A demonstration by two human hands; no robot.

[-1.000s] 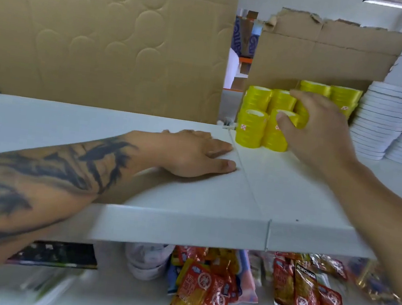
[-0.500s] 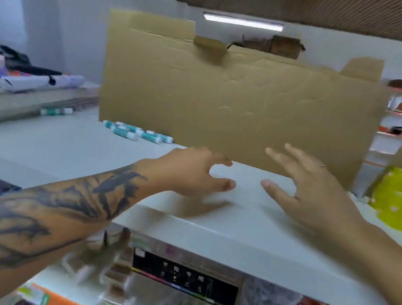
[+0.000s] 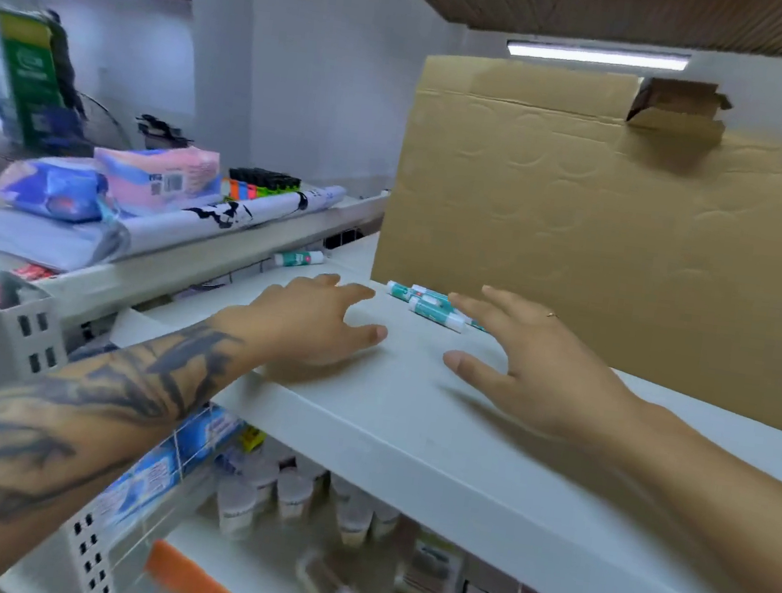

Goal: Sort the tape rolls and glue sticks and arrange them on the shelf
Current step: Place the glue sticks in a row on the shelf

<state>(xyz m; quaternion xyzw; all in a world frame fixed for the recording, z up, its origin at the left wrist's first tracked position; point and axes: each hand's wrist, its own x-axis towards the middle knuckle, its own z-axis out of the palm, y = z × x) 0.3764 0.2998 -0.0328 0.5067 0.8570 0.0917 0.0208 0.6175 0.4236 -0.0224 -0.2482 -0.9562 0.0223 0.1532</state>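
- We see the left hand [image 3: 312,321] palm-down on the white shelf [image 3: 390,409], fingers loosely spread, thumb out to the right, nothing in it; tattooed forearm runs in from lower left.
- Right hand [image 3: 533,363] hovers over or lightly on the same shelf, fingers straight and spread, released, holding nothing; we can't tell if the palm touches. Thin ring on one finger.
- Glue sticks [image 3: 432,306]: small cluster of teal-and-white tubes lying flat on the shelf at the foot of the cardboard box, between the two hands' fingertips; right fingertips sit just beside or over the cluster, contact unclear.
- One more glue stick [image 3: 297,258] lies alone farther left, near the shelf's back edge, apart from the cluster.
- Cardboard box [image 3: 608,234] stands upright at the back of the shelf, round dents pressed into its face, flap torn at top right.
- No tape rolls show here for us to place.
- Neighbouring shelf [image 3: 218,245] to the left carries tissue packs [image 3: 157,179], a rolled sheet [image 3: 242,211], coloured markers.
- Lower shelf: small white jars [image 3: 296,491], blurred packets.
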